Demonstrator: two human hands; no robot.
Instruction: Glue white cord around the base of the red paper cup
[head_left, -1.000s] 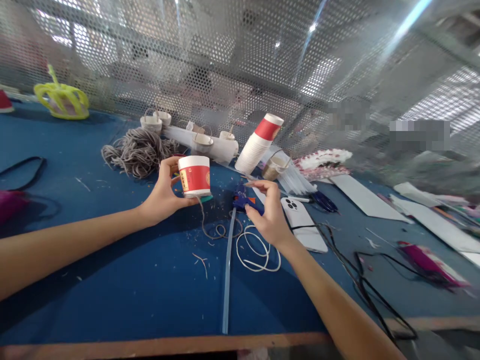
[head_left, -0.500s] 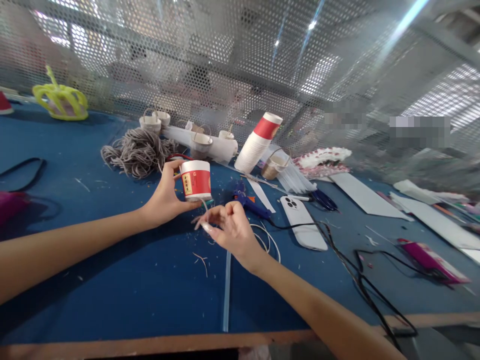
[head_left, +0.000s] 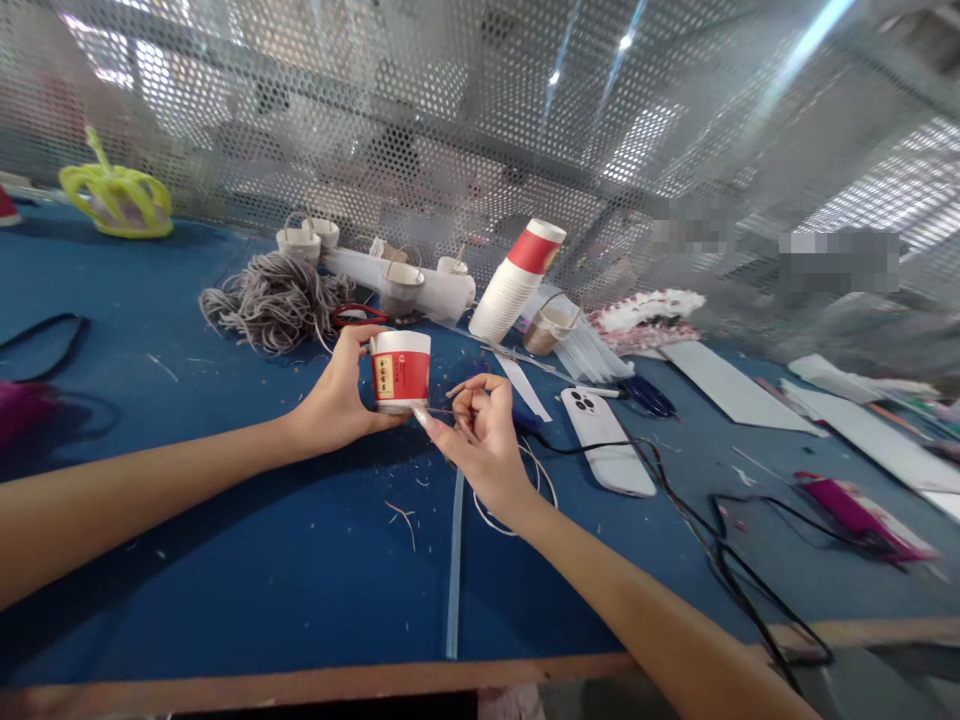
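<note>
My left hand (head_left: 335, 395) is closed around a small red-and-white paper cup (head_left: 401, 370), fingers at its top and thumb under its base. The cup is held just above the blue table, its narrower end down. At the cup's lower right edge, my right hand (head_left: 484, 440) pinches a thin cord, with its thumb tip against or very near the base. A loop of pale cord (head_left: 553, 490) hangs by the right wrist onto the table. Behind the right fingers lies a blue glue gun (head_left: 527, 422), mostly hidden.
Behind the cup are a heap of grey cord (head_left: 274, 305), red-handled scissors (head_left: 360, 315) and a leaning stack of paper cups (head_left: 510, 290). A white phone (head_left: 607, 445) and black cables (head_left: 712, 560) lie to the right. A clear glue stick (head_left: 455, 570) lies in front.
My left hand has brought the cup slightly right and down. My right hand has moved a little right, its fingers now curled beside the cup's base. The red-handled scissors show more.
</note>
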